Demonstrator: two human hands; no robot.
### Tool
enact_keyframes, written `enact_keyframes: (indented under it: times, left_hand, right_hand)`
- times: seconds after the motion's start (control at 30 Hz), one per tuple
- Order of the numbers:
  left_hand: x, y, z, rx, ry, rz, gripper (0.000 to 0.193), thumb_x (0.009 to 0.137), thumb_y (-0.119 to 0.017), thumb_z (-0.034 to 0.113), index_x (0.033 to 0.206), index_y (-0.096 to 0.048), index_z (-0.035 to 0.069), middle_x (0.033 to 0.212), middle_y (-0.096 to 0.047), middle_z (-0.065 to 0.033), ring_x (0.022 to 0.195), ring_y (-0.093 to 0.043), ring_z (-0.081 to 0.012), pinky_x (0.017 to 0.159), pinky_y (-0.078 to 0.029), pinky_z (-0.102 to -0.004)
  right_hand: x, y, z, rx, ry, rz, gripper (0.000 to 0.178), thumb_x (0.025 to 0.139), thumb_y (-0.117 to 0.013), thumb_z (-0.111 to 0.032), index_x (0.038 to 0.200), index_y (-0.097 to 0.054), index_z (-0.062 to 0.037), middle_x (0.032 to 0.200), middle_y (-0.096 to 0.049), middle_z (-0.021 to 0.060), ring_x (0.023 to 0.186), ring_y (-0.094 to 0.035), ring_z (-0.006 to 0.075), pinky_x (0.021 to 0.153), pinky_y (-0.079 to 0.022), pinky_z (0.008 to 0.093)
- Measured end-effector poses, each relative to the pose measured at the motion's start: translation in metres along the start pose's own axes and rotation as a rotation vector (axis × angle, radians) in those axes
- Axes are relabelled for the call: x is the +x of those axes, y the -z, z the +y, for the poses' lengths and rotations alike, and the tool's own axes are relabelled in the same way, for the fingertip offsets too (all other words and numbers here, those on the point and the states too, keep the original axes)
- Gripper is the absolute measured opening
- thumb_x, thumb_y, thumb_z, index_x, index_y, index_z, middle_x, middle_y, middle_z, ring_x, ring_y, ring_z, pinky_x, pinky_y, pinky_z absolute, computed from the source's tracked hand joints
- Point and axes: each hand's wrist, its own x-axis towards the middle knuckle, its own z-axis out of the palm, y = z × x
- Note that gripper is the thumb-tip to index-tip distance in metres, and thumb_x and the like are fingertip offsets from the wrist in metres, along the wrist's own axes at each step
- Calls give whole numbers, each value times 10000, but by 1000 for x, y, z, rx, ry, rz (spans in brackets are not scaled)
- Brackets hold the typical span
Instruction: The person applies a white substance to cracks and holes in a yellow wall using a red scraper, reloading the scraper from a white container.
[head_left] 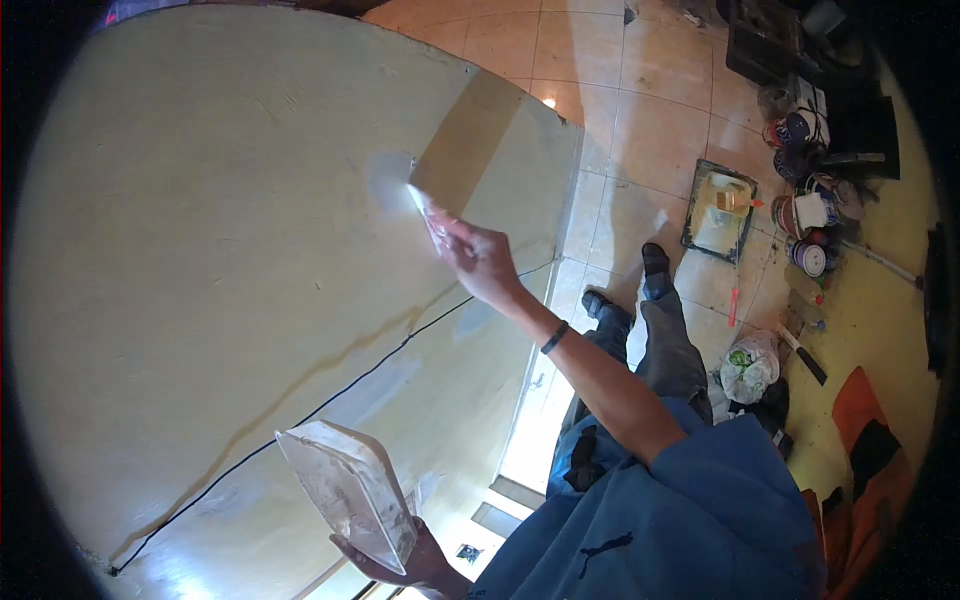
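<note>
My right hand (482, 260) is closed around a putty knife (426, 212), whose pale blade meets the wall (250, 200). Motion smears the knife a little, and its handle is mostly inside my fingers. A greyish damp-looking patch of filler (386, 180) lies on the wall right by the blade, beside a brownish band (470, 130). Lower left, my left hand (425, 562) grips the bottom end of a pale rectangular tray (345, 485), tilted and smeared inside with white filler. Some of the left fingers are hidden behind the tray.
A dark cable (345, 388) runs across the wall between my hands. On the tiled floor (650, 135) stand a paint tray (720, 222), a hammer (803, 357), a white plastic bag (750, 367) and several tins (808, 257). Orange-and-black cloth (870, 440) is at the right.
</note>
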Motion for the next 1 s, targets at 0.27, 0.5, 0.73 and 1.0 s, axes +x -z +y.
enact_keyframes:
  times: [0.27,0.5,0.73,1.0]
  left_hand:
    - [-5,3,-8,37,25,-20,855,847,-773,418,1459,-390,-40,1390,-543,-257,1269,-587,-402,1060,-496,-505]
    - [-13,2,-10,34,79,-50,861,836,-784,403,1459,-392,-43,1383,-549,-255,1263,-593,-391,1057,-498,-499]
    - [-22,6,-14,64,101,-59,868,826,-796,389,1459,-394,-47,1375,-554,-254,1256,-598,-380,1054,-499,-492]
    - [-15,-4,-12,55,98,-69,876,814,-809,372,1460,-396,-52,1367,-561,-252,1249,-605,-368,1051,-500,-485]
  right_hand:
    - [32,0,8,-261,-343,73,249,955,-632,-165,792,-626,24,649,-642,143,588,-643,213,598,-496,390]
    - [37,-49,-11,-499,-73,-105,132,929,-607,-92,876,-630,26,716,-643,238,598,-639,413,581,-502,475]
    - [4,-26,-30,-384,-193,-126,236,935,-617,-115,1095,-667,51,747,-678,237,732,-697,419,636,-538,443]
    - [58,-12,5,-330,-229,43,282,926,-605,-165,711,-609,17,627,-637,210,605,-670,401,588,-505,476]
